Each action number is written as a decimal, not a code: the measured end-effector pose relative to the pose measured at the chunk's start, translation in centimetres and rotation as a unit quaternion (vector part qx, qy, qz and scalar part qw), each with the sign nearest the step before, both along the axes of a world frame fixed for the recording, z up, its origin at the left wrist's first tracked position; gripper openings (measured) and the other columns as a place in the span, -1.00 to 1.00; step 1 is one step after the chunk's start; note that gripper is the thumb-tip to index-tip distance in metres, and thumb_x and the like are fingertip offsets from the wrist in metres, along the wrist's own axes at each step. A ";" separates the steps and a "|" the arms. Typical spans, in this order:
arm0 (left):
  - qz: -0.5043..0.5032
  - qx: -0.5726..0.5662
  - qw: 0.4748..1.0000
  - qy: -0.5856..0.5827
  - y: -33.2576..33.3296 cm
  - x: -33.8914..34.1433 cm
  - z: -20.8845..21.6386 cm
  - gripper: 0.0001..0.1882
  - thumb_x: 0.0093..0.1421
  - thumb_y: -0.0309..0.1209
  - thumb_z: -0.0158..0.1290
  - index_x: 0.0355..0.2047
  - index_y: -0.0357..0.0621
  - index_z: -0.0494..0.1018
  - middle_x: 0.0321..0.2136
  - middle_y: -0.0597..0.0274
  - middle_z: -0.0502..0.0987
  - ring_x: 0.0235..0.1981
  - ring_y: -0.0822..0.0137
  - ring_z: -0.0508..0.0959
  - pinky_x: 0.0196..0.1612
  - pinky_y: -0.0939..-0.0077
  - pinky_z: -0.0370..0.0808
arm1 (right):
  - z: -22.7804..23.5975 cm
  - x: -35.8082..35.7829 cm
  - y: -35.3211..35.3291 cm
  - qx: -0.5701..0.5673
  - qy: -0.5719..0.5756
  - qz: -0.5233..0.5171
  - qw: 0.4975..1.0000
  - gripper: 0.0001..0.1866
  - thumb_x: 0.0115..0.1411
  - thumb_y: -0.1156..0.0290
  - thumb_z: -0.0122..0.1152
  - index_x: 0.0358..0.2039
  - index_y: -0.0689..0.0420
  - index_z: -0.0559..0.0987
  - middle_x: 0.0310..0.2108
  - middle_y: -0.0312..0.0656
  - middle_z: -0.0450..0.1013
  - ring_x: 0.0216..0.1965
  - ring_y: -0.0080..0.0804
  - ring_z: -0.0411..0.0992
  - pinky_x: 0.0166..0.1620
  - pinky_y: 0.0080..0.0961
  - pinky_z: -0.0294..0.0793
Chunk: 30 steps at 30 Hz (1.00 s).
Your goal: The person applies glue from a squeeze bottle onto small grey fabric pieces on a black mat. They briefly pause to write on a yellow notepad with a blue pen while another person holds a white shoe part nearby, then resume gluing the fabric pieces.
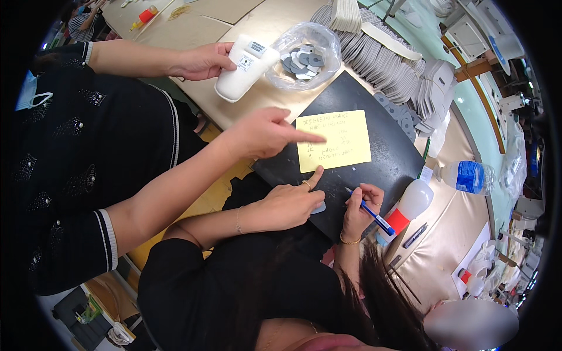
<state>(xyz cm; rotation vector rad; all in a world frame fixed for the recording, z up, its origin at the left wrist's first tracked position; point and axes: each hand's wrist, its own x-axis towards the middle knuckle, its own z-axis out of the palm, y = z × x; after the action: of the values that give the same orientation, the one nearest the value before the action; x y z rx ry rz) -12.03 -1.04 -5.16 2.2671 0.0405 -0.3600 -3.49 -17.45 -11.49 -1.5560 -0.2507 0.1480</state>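
A yellow note point(345, 137) with handwriting lies on a black board point(328, 105). My left hand point(287, 206) reaches the note's lower edge with its index finger. Its other fingers are curled, and a small pale grey-blue piece point(319, 207) sticks out from beneath them. In my right hand point(362, 210) is a blue pen point(377, 217), held right of the note with its tip toward the board. A co-worker's hand point(260, 131) points across the note. That person's other hand point(206, 61) holds a white, rounded, padded piece with labels point(243, 67).
A clear plastic bag point(331, 50) of grey and white cut pieces stands beyond the board. Stacked grey pieces point(380, 58) line the far right. Nearby are a white bottle with a red band point(414, 202), a water bottle point(468, 177) and a dark pen point(415, 235). The co-worker stands at left.
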 end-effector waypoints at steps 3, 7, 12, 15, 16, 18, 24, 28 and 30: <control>-0.005 0.039 0.999 0.021 0.0 0.2 0.8 -0.79 0.28 -0.25 -0.10 -0.34 -0.12 0.34 0.21 -0.24 0.14 -0.12 -0.13 0.52 -0.22 0.20 0.52 | -0.1 0.0 0.0 0.001 -0.001 0.002 1.000 -0.89 0.21 0.56 0.09 -0.26 0.22 0.39 -0.63 -0.38 0.33 -0.64 -0.76 0.23 -0.54 -0.80 0.16; -0.007 0.020 0.999 0.037 0.1 0.2 0.4 -0.85 0.24 -0.33 -0.09 -0.36 -0.15 0.33 0.20 -0.38 0.10 -0.33 -0.19 0.55 -0.29 0.12 0.52 | -0.2 0.0 -0.2 -0.009 -0.009 0.015 1.000 -0.88 0.23 0.54 0.08 -0.23 0.22 0.38 -0.56 -0.34 0.30 -0.64 -0.73 0.24 -0.56 -0.82 0.22; 0.006 0.000 1.000 0.019 -0.1 0.5 0.1 -0.83 0.27 -0.33 -0.11 -0.36 -0.17 0.32 0.18 -0.47 0.09 -0.43 -0.23 0.56 -0.33 0.07 0.52 | -0.3 0.1 -0.2 -0.001 0.014 0.000 1.000 -0.86 0.23 0.51 0.10 -0.21 0.22 0.38 -0.55 -0.34 0.32 -0.64 -0.72 0.25 -0.55 -0.81 0.23; 0.001 -0.010 0.999 0.044 -0.2 0.9 0.5 -0.81 0.30 -0.30 -0.13 -0.36 -0.15 0.32 0.16 -0.52 0.09 -0.45 -0.26 0.54 -0.34 0.07 0.51 | 0.7 0.4 0.1 0.011 0.045 -0.004 0.999 -0.85 0.24 0.49 0.11 -0.21 0.22 0.40 -0.54 -0.33 0.34 -0.62 -0.71 0.27 -0.54 -0.80 0.24; 0.002 -0.011 0.999 0.045 -0.3 1.0 0.5 -0.82 0.30 -0.30 -0.12 -0.36 -0.15 0.32 0.15 -0.53 0.09 -0.45 -0.26 0.54 -0.34 0.07 0.51 | 0.8 0.6 0.2 0.014 0.056 -0.004 0.998 -0.86 0.24 0.49 0.11 -0.22 0.23 0.40 -0.53 -0.33 0.34 -0.61 -0.71 0.28 -0.54 -0.79 0.25; 0.003 -0.018 0.999 0.036 -0.4 1.1 0.4 -0.82 0.30 -0.31 -0.13 -0.34 -0.15 0.33 0.15 -0.54 0.09 -0.46 -0.27 0.53 -0.34 0.08 0.51 | 0.7 1.2 0.3 0.017 0.070 0.001 0.997 -0.85 0.23 0.47 0.16 -0.24 0.21 0.43 -0.54 -0.32 0.40 -0.57 -0.70 0.34 -0.50 -0.77 0.32; 0.022 -0.053 0.998 0.012 -0.8 1.2 -0.3 -0.81 0.30 -0.30 -0.13 -0.34 -0.17 0.33 0.17 -0.44 0.11 -0.40 -0.26 0.54 -0.31 0.07 0.51 | 2.5 2.0 1.4 -0.007 0.095 -0.014 0.995 -0.78 0.15 0.43 0.29 -0.41 0.17 0.39 -0.57 -0.33 0.38 -0.61 -0.73 0.33 -0.54 -0.80 0.31; 0.033 -0.074 0.997 -0.003 -0.8 1.1 -0.3 -0.81 0.30 -0.30 -0.13 -0.36 -0.15 0.33 0.21 -0.26 0.13 -0.37 -0.20 0.55 -0.30 0.06 0.50 | 2.7 2.6 2.1 0.012 0.139 -0.012 0.990 -0.71 0.12 0.41 0.33 -0.50 0.10 0.33 -0.63 -0.37 0.34 -0.67 -0.75 0.29 -0.61 -0.83 0.23; 0.035 -0.064 0.997 -0.002 -0.4 0.6 0.1 -0.82 0.30 -0.31 -0.13 -0.36 -0.15 0.32 0.23 -0.19 0.14 -0.38 -0.18 0.55 -0.31 0.06 0.50 | 2.6 2.8 2.1 -0.003 0.136 0.000 0.991 -0.70 0.11 0.40 0.34 -0.51 0.08 0.32 -0.66 -0.39 0.32 -0.69 -0.75 0.26 -0.62 -0.83 0.19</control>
<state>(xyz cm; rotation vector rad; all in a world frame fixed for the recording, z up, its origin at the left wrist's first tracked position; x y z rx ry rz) -11.39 -1.42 -5.11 2.1337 0.0916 -0.3122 -0.67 -15.40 -8.94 -1.5228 -0.0350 0.3589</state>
